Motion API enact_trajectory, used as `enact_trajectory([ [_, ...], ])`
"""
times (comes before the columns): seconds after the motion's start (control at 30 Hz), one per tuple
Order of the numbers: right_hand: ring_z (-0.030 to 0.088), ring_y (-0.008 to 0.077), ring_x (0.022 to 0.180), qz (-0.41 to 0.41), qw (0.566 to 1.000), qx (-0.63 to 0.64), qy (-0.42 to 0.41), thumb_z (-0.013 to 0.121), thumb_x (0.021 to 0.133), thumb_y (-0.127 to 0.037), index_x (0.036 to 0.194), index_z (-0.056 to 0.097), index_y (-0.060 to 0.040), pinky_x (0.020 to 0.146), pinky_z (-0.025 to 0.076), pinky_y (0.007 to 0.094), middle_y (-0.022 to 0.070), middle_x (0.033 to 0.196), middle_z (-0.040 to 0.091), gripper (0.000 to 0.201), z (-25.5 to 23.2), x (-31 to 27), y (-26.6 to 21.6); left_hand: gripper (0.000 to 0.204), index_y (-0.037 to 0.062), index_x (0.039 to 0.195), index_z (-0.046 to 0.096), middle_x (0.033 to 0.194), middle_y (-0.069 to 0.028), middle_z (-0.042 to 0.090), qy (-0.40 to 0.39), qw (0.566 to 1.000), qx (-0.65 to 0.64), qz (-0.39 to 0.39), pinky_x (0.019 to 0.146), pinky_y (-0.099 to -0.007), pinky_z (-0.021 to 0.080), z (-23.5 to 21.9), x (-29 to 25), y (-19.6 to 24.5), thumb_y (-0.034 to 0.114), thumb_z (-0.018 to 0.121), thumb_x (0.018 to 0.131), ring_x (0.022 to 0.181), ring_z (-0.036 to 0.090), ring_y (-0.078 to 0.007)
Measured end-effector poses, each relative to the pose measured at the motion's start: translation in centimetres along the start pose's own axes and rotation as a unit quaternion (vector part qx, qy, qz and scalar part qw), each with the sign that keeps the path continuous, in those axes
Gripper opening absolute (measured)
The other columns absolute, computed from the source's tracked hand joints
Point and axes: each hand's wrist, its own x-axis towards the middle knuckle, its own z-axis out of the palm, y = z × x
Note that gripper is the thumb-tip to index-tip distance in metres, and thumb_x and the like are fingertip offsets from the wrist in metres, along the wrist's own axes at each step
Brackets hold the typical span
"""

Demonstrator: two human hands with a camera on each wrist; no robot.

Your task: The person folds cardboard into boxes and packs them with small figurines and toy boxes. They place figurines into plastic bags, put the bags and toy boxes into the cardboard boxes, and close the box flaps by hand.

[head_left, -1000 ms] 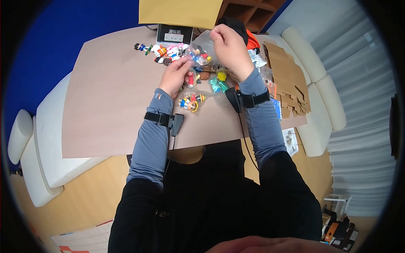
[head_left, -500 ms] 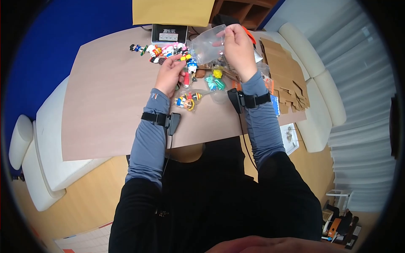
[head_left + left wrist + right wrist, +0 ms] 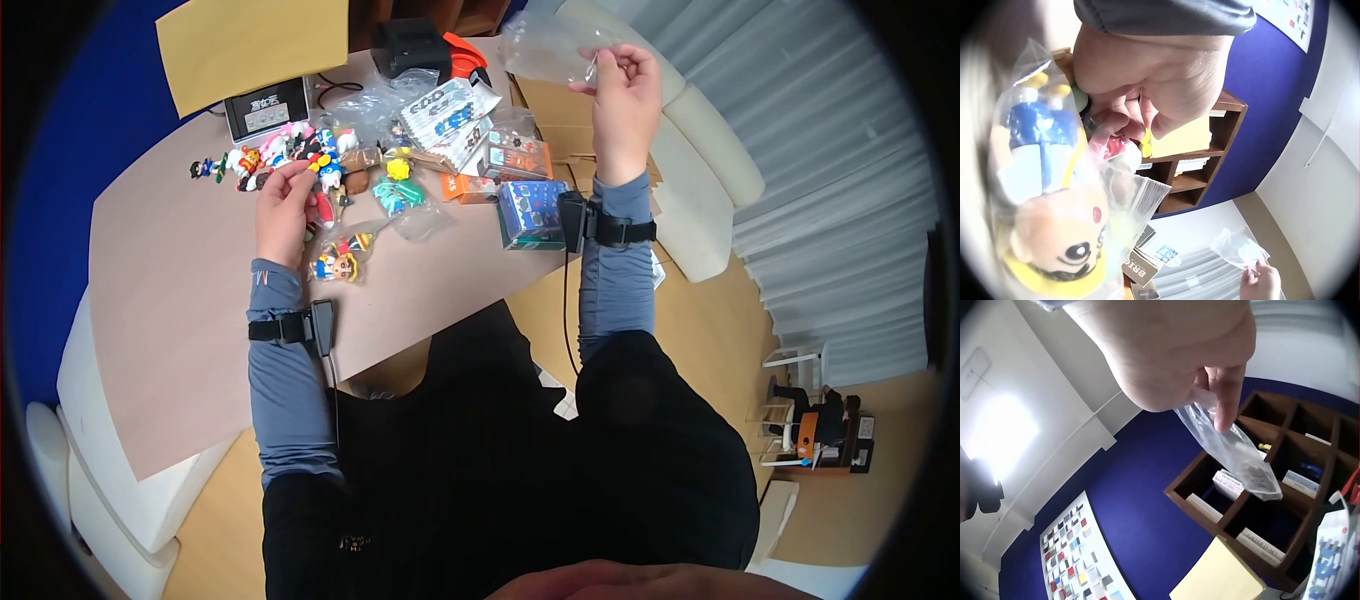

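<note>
My left hand [image 3: 285, 215] pinches a small toy figure [image 3: 329, 177] in blue, white and yellow by its yellow end. In the left wrist view the fingers of that hand [image 3: 1154, 81] cover most of the figure. Out to the right, my raised right hand [image 3: 628, 110] grips a clear plastic bag [image 3: 545, 48], which looks empty in the right wrist view. A bagged figure [image 3: 336, 265] with a yellow cap lies just below my left hand. Unwrapped figures [image 3: 290, 143] stand clustered beyond that hand. A teal bagged figure [image 3: 398, 195] lies to its right.
Printed white packets [image 3: 450, 115], a blue box [image 3: 533, 205] and an orange box [image 3: 470, 187] sit on the table's right part. Crumpled clear bags [image 3: 375, 105] lie behind them. Flat cardboard [image 3: 560, 115] rests at the right edge. A black device [image 3: 268, 108] stands at the back.
The figure has come out of the plastic bag and stays in my left hand. My right hand has carried the bag away to the right. The head view has turned right.
</note>
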Motion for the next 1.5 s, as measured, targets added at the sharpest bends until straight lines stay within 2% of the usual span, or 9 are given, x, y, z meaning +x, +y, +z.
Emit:
enact_trajectory([
  [0.2, 0.065, 0.0112, 0.081, -0.053, 0.969, -0.241, -0.017, 0.067, 0.090, -0.004, 0.092, 0.065, -0.0008, 0.065, 0.051, 0.0235, 0.0065, 0.098, 0.068, 0.005, -4.1, -3.1, 1.4, 0.028, 0.0029, 0.123, 0.063, 0.084, 0.0044, 0.058, 0.005, 1.000, 0.022, -0.004, 0.057, -0.0189, 0.041, 0.2, 0.0, -0.2, 0.017, 0.065, 0.100, 0.069, 0.051, -0.0030],
  [0.63, 0.066, 0.0290, 0.087, -0.193, 0.929, -0.288, -0.128, 0.066, 0.083, -0.005, 0.087, 0.068, -0.0039, 0.079, 0.052, 0.0358, 0.0108, 0.091, 0.069, 0.005, -1.2, -3.5, 3.2, 0.020, 0.0013, 0.117, 0.065, 0.082, 0.0047, 0.061, 0.007, 1.000, -0.005, 0.009, 0.058, -0.0205, 0.046, -0.1, 0.0, -0.3, 0.012, 0.066, 0.099, 0.068, 0.054, -0.0039],
  [0.87, 0.070, 0.0246, 0.081, -0.015, 0.881, -0.420, -0.218, 0.066, 0.091, -0.016, 0.097, 0.070, -0.0027, 0.076, 0.056, 0.0361, 0.0110, 0.085, 0.070, 0.015, -4.1, 0.5, 12.1, 0.022, 0.0005, 0.117, 0.065, 0.083, 0.0042, 0.062, 0.008, 1.000, 0.003, 0.013, 0.055, -0.0204, 0.043, 0.0, 0.2, -0.3, 0.011, 0.066, 0.098, 0.066, 0.054, -0.0037],
  [0.93, 0.069, 0.0229, 0.062, 0.298, 0.833, -0.322, -0.338, 0.070, 0.090, -0.023, 0.096, 0.072, -0.0043, 0.063, 0.055, 0.0376, 0.0129, 0.082, 0.072, 0.020, -3.4, 0.2, 12.3, 0.021, 0.0006, 0.116, 0.065, 0.083, 0.0039, 0.062, 0.019, 1.000, -0.002, 0.018, 0.055, -0.0203, 0.042, 0.1, -0.1, -0.1, 0.011, 0.067, 0.098, 0.066, 0.054, -0.0036],
  [1.07, 0.066, 0.0192, 0.053, 0.134, 0.857, -0.394, -0.302, 0.071, 0.093, -0.031, 0.102, 0.073, -0.0029, 0.056, 0.054, 0.0353, 0.0124, 0.079, 0.071, 0.030, -2.5, -0.4, 11.6, 0.014, 0.0012, 0.108, 0.069, 0.083, 0.0039, 0.064, 0.076, 0.993, 0.014, 0.086, 0.060, -0.0188, 0.042, -0.8, 0.7, -0.7, 0.010, 0.069, 0.096, 0.068, 0.054, -0.0029],
  [1.13, 0.071, 0.0220, 0.065, 0.096, 0.870, -0.390, -0.286, 0.071, 0.092, -0.034, 0.104, 0.073, -0.0039, 0.059, 0.055, 0.0377, 0.0163, 0.089, 0.072, 0.032, -1.9, -0.2, 10.1, 0.013, 0.0015, 0.106, 0.069, 0.083, 0.0044, 0.064, 0.108, 0.990, 0.016, 0.094, 0.062, -0.0184, 0.042, -0.8, 0.7, -0.5, 0.010, 0.069, 0.096, 0.070, 0.054, -0.0026],
  [1.2, 0.067, 0.0324, 0.108, 0.029, 0.849, -0.445, -0.283, 0.071, 0.091, -0.038, 0.112, 0.073, -0.0062, 0.094, 0.051, 0.0394, 0.0184, 0.113, 0.072, 0.038, -1.6, 0.1, 9.0, 0.011, 0.0019, 0.104, 0.070, 0.082, 0.0050, 0.064, 0.134, 0.985, 0.019, 0.104, 0.064, -0.0181, 0.042, -1.1, 0.9, -0.8, 0.009, 0.070, 0.095, 0.072, 0.054, -0.0024],
  [1.23, 0.068, 0.0340, 0.105, -0.027, 0.847, -0.444, -0.291, 0.073, 0.089, -0.034, 0.109, 0.073, -0.0040, 0.085, 0.055, 0.0426, 0.0204, 0.117, 0.069, 0.036, -1.9, 0.1, 9.6, 0.010, 0.0020, 0.103, 0.070, 0.083, 0.0049, 0.064, 0.143, 0.984, 0.028, 0.098, 0.066, -0.0183, 0.043, -1.3, 1.0, -1.0, 0.009, 0.070, 0.095, 0.073, 0.054, -0.0025],
  [1.5, 0.066, 0.0218, 0.101, 0.003, 0.876, -0.346, -0.334, 0.073, 0.091, -0.029, 0.112, 0.072, -0.0044, 0.085, 0.053, 0.0326, 0.0117, 0.111, 0.069, 0.032, -0.5, -1.0, 3.3, 0.017, 0.0009, 0.102, 0.071, 0.087, -0.0001, 0.067, 0.235, 0.960, 0.135, 0.065, 0.070, -0.0229, 0.049, -2.4, 1.6, -1.4, 0.014, 0.073, 0.091, 0.079, 0.059, -0.0074],
])
